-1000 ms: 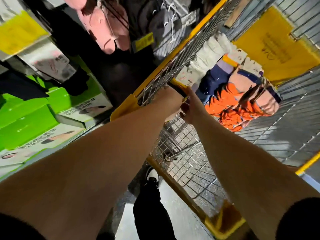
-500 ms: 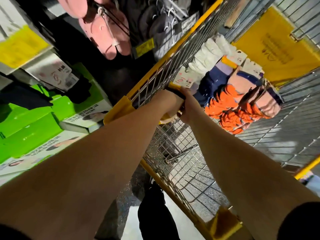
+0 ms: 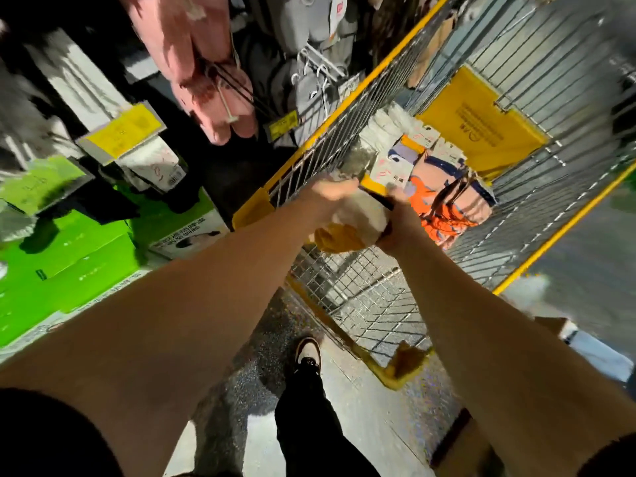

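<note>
Shoe (image 3: 307, 352) and a dark trouser leg at bottom centre of the frame, standing on the speckled floor; that's nearest to me

Both forearms run up from the bottom corners and meet at frame centre. My left hand (image 3: 330, 197) has its fingers curled down over the top of the soft bundle (image 3: 354, 225), a white and yellow fluffy thing. My right hand (image 3: 395, 218) is closed on the bundle's right end. Blur smears the single fingers, so I can't tell more than that. The bundle is off any surface, held between the two hands just at the near yellow corner of the wire cage (image 3: 251, 211)

Progress, my read: the bundle is in hand but not set down anywhere, so I'd call it roughly midway. Placing is still left. I can't tell whether it's headed into the cage or out of it

Further in, right of centre, the sock pile (image 3: 437, 208) lies in the cage, orange and navy pairs with card tags. A yellow sign (image 3: 481, 122) hangs behind it. Green boxes (image 3: 69, 246) sit at left, pink slippers (image 3: 206, 63) hang at top
</note>
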The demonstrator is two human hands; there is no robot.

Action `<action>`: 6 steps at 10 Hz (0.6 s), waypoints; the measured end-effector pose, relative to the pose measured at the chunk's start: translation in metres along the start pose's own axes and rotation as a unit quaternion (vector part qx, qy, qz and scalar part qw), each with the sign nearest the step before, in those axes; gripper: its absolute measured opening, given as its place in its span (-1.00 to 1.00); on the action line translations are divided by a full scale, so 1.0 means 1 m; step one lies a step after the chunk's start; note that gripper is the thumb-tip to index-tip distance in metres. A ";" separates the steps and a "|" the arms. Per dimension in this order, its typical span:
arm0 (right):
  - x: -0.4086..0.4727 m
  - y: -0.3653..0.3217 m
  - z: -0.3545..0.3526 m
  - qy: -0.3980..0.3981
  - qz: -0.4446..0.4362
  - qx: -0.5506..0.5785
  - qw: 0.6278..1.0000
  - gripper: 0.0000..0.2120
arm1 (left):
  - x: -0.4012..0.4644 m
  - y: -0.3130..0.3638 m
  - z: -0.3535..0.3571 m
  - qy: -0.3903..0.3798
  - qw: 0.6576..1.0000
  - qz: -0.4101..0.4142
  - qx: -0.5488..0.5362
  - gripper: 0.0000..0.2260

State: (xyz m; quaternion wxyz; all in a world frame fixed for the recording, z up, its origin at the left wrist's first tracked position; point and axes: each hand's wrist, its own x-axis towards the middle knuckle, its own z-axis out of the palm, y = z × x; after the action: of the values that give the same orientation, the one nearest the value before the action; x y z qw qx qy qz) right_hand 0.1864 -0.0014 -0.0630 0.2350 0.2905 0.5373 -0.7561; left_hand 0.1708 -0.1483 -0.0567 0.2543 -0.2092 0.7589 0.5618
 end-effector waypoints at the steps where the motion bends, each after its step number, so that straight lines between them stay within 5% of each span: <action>1: -0.075 -0.029 0.029 0.040 0.006 0.038 0.998 -0.67 | -0.046 0.009 -0.019 -0.025 0.994 0.023 -0.107 -0.50; 2: -0.109 -0.034 0.039 -0.015 -0.029 -0.001 0.999 -0.74 | -0.098 0.016 -0.035 -0.004 0.976 0.054 -0.212 -0.54; 3: -0.155 -0.040 0.058 -0.064 -0.049 -0.016 0.997 -0.66 | -0.142 0.018 -0.059 -0.065 0.946 0.080 -0.308 -0.71; 5: -0.256 -0.030 0.124 -0.104 -0.113 -0.099 0.983 -0.50 | -0.240 0.010 -0.133 -0.084 0.957 0.094 -0.260 -0.35; 6: -0.307 -0.009 0.163 -0.177 -0.128 -0.116 0.969 -0.70 | -0.303 -0.012 -0.169 -0.037 0.951 0.122 -0.280 -0.34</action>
State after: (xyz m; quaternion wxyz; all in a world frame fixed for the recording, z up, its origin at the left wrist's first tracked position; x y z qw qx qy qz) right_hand 0.3708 -0.1404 0.1968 0.2602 0.0518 0.6040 -0.7515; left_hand 0.3902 -0.3045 0.1630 0.1432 -0.1571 0.5804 0.7861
